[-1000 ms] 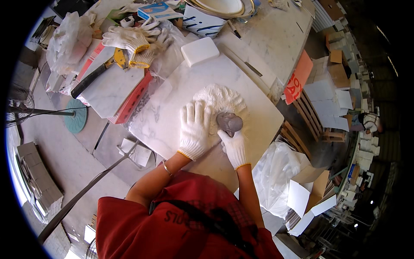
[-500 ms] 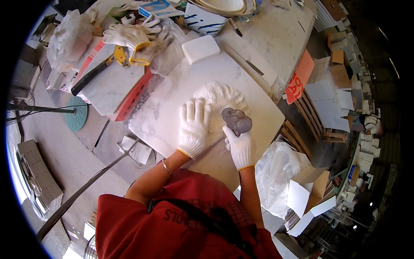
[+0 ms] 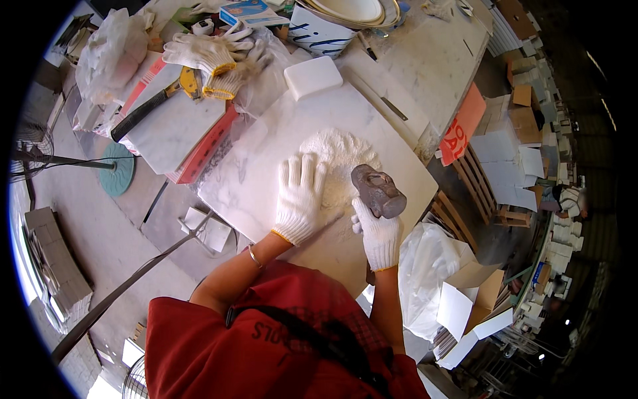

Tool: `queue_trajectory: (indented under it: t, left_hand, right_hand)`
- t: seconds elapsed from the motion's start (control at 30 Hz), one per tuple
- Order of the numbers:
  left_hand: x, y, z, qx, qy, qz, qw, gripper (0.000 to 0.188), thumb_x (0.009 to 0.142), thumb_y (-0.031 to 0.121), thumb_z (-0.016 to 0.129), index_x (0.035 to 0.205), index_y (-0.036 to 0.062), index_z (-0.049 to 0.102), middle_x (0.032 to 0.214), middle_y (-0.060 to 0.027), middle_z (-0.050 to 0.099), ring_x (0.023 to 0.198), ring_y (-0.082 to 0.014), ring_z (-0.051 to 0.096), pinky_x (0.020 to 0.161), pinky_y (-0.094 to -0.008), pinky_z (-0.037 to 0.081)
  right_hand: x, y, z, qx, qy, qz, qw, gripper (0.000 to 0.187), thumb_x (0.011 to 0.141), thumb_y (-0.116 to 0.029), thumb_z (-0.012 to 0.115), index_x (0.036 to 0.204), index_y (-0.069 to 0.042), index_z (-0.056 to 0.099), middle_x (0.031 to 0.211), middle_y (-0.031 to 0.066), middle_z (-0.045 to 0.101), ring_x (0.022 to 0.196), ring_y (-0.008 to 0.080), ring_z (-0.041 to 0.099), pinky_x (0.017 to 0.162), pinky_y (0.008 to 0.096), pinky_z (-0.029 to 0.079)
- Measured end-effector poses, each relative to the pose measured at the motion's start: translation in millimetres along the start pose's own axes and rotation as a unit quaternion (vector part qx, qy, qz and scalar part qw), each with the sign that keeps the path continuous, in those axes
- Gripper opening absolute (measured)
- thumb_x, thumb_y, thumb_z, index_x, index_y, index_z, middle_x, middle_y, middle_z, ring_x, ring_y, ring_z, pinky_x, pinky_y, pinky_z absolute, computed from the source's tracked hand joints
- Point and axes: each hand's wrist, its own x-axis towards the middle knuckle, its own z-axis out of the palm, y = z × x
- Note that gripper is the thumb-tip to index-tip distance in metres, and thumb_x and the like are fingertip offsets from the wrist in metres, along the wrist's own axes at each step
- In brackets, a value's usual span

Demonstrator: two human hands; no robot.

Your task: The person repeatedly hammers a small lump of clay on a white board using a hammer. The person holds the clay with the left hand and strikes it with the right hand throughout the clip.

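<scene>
My left hand [image 3: 298, 199], in a white knit glove, lies flat with its fingers stretched out on a pale marble slab [image 3: 252, 149]. Right of its fingertips is a heap of white crumbs and powder [image 3: 339, 147], spread over the slab. In a matching glove, my right hand [image 3: 379, 238] is closed round a hammer, held up above the slab. The hammer's dark, blocky metal head [image 3: 379, 191] shows above the fist and hides part of the powder. Most of its handle is hidden by the hand.
A white block [image 3: 313, 78] sits at the slab's far edge. At far left, spare gloves [image 3: 203, 56] and a yellow-headed tool with a black handle [image 3: 143, 113] lie on stacked slabs. A patterned box [image 3: 316, 33] holds dishes. Open cartons [image 3: 468, 302] and clear plastic [image 3: 425, 279] are at right.
My right hand has lifted the hammer and shifted slightly right; its head looks larger and turned. The left hand has stayed in place. The whole view has shifted slightly.
</scene>
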Motion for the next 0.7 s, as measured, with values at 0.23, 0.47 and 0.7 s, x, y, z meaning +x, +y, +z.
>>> queue_trajectory:
  t: [0.23,0.47,0.7]
  left_hand:
    - [-1.3,-4.3,12.1,0.026,0.001,-0.001,1.0,0.097,0.068,0.054,0.085,0.141,-0.0006,0.052,0.144,-0.0243,0.047,0.138,-0.0465,0.04,0.118,-0.0601,0.029]
    - [-2.6,-0.8,2.6,0.009,0.006,0.003,1.0,0.091,0.069,0.053,0.084,0.137,-0.001,0.055,0.141,-0.0243,0.049,0.134,-0.046,0.043,0.116,-0.059,0.032]
    - [1.3,2.6,0.7,0.031,-0.009,-0.003,0.999,0.086,0.072,0.053,0.081,0.135,-0.0014,0.056,0.14,-0.0244,0.049,0.132,-0.046,0.044,0.115,-0.0581,0.033]
  right_hand:
    - [23.5,1.3,3.5,0.011,-0.06,0.116,0.991,0.027,0.095,-0.021,0.078,0.11,-0.003,0.064,0.071,0.0055,0.064,0.05,0.0118,0.057,0.045,0.0259,0.043]
    - [-7.9,-15.5,-10.7,0.018,0.001,0.0,1.0,0.029,0.094,-0.016,0.08,0.116,0.0,0.07,0.079,0.0077,0.071,0.058,0.0114,0.063,0.049,0.0252,0.048]
    - [40.5,24.6,6.8,-0.023,-0.073,0.093,0.993,0.026,0.095,-0.022,0.079,0.111,-0.005,0.067,0.07,0.0052,0.064,0.048,0.0124,0.057,0.043,0.027,0.043]
